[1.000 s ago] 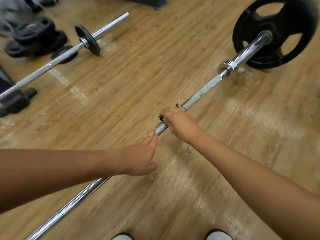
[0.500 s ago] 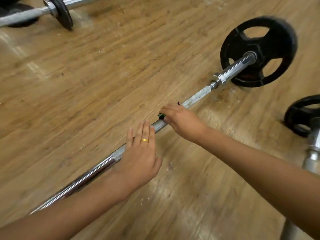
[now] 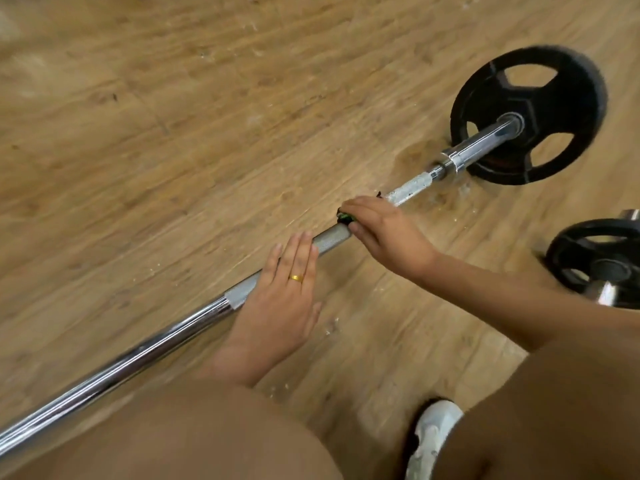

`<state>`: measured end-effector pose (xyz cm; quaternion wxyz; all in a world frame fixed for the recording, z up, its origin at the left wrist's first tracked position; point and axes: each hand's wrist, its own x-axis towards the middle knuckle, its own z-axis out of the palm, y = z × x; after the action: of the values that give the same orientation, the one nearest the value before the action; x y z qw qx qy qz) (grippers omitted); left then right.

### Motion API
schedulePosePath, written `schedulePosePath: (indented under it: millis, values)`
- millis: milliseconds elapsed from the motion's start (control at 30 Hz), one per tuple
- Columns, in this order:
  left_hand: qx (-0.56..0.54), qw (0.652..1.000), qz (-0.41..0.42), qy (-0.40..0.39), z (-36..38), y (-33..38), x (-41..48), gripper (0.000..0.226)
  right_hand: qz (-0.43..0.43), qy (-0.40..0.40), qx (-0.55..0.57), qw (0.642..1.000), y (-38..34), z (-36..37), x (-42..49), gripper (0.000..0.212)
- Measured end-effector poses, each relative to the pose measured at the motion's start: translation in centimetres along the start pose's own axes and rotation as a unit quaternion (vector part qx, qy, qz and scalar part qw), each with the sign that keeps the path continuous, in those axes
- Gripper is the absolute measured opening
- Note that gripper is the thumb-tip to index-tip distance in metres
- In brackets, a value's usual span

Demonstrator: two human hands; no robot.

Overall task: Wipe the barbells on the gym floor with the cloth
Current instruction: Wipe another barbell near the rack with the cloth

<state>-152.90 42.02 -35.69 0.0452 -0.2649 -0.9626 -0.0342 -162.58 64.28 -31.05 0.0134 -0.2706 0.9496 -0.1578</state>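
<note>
Wood floor [image 3: 173, 133], barbell [image 3: 331, 238] beneath flat left hand [image 3: 280, 306], cloth [image 3: 344, 217] under right hand [image 3: 384, 233]

cloth [image 3: 345, 217] mostly hidden under right hand [image 3: 384, 233]; barbell [image 3: 138, 355] cut by left edge, second plate [image 3: 602, 261] by right

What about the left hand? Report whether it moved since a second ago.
Yes: the left hand moved from beside the barbell onto it, now flat across the knurling.
</note>
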Motion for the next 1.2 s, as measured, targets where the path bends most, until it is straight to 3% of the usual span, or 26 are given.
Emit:
schedulePosePath:
  millis: [133, 300, 500, 700, 900, 1033, 1200]
  values:
    - [0.045, 0.999, 0.0, 0.013, 1.1, 0.1, 0.5, 0.081, -0.023, 0.061, 0.038, 0.997, 1.5, 2.2, -0.6, 0.031]
    - [0.097, 0.995, -0.021, 0.025, 1.3, 0.6, 0.9, 0.08, -0.073, 0.054, 0.067, 0.994, 3.1, 2.1, -0.2, 0.033]
    - [0.052, 0.998, -0.025, -0.012, -0.3, -0.1, 0.6, 0.079, -0.078, 0.11, 0.086, 0.987, 3.0, 3.1, -0.1, 0.03]
    - [0.061, 0.997, 0.001, -0.045, -0.8, -0.9, 0.8, 0.079, -0.068, 0.11, 0.096, 0.987, 3.1, 3.1, -0.2, 0.029]
    - [0.108, 0.991, -0.065, -0.05, -0.8, 2.0, 1.3, 0.084, -0.049, 0.117, 0.092, 0.988, 2.6, 3.5, -0.5, 0.03]
    - [0.068, 0.985, -0.147, -0.062, -0.7, 4.5, 2.4, 0.089, -0.069, 0.113, 0.077, 0.988, 2.3, 3.5, -0.9, 0.032]
    - [0.125, 0.985, -0.086, -0.078, 0.4, 2.9, 1.8, 0.09, -0.073, 0.104, 0.059, 0.99, 3.4, 3.4, -0.2, 0.028]
